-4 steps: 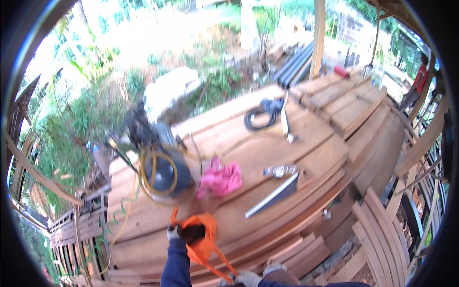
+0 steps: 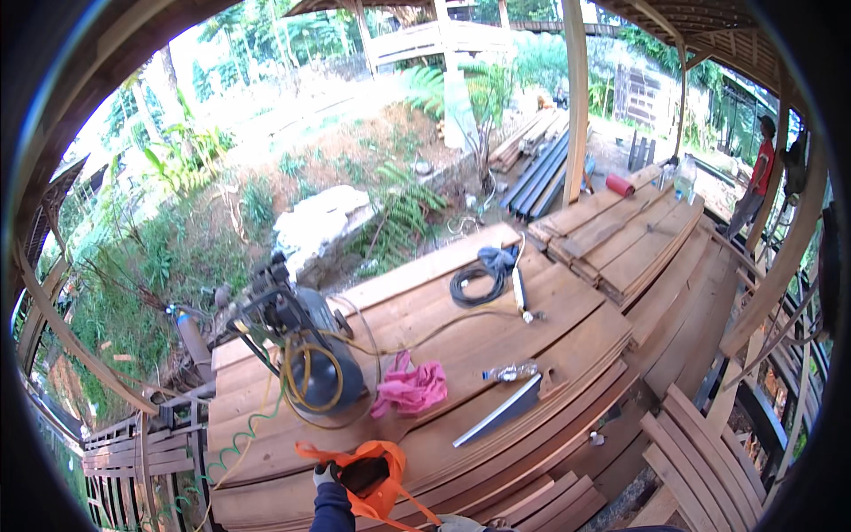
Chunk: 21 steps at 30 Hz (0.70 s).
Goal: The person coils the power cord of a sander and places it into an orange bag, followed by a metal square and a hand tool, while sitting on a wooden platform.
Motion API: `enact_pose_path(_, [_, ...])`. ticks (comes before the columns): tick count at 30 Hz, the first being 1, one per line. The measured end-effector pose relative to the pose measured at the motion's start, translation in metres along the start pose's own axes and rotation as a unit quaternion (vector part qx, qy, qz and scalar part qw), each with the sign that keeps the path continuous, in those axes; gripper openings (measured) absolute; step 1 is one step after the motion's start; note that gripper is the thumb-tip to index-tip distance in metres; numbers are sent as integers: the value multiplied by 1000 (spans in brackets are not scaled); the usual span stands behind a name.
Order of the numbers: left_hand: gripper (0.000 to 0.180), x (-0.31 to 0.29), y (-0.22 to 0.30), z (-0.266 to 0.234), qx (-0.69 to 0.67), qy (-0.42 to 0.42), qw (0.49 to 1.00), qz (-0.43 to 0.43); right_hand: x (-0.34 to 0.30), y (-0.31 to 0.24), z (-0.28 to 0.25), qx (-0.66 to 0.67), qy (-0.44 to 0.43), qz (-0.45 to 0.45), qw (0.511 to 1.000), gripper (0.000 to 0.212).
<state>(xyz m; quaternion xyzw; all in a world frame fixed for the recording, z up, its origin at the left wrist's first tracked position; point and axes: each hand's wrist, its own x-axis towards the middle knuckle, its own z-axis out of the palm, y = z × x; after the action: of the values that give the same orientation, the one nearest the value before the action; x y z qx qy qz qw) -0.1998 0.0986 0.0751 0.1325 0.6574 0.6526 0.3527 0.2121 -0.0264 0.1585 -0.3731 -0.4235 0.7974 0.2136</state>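
Note:
An orange fabric bag (image 2: pixel 390 492) with a dark opening hangs at the lower middle, in front of the stacked boards. My gloved left hand (image 2: pixel 326 475), with a dark blue sleeve behind it, is closed on the left side of its rim. One orange strap stretches down to the right, to my gloved right hand (image 2: pixel 461 524), which shows only in part at the bottom edge. That hand appears closed on the strap, though its fingers are mostly cut off. A crumpled pink cloth (image 2: pixel 412 387) lies on the boards just beyond the bag.
Wide wooden planks (image 2: pixel 550 332) form a stack ahead of me. On it are an air compressor (image 2: pixel 306 355) with a yellow hose, a handsaw (image 2: pixel 498 413), a clear plastic bottle (image 2: pixel 511 371) and a black cable coil (image 2: pixel 474 285). A person (image 2: pixel 758 177) in red stands far right.
The view has tilted upward and sharpened, so the bag and hands sit lower in the picture. My right hand has mostly left the frame; my left still grips the bag.

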Motion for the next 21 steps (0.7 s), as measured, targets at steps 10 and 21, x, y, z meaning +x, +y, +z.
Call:
enact_pose_path(10, [15,-85,88,-38,122,-133,983,-43,28,-36,35,156,42,235,959,11])
enact_pose_path(21, [15,-142,165,-107,402,-381,788,268,21,-104,130,104,171,151,968,23])
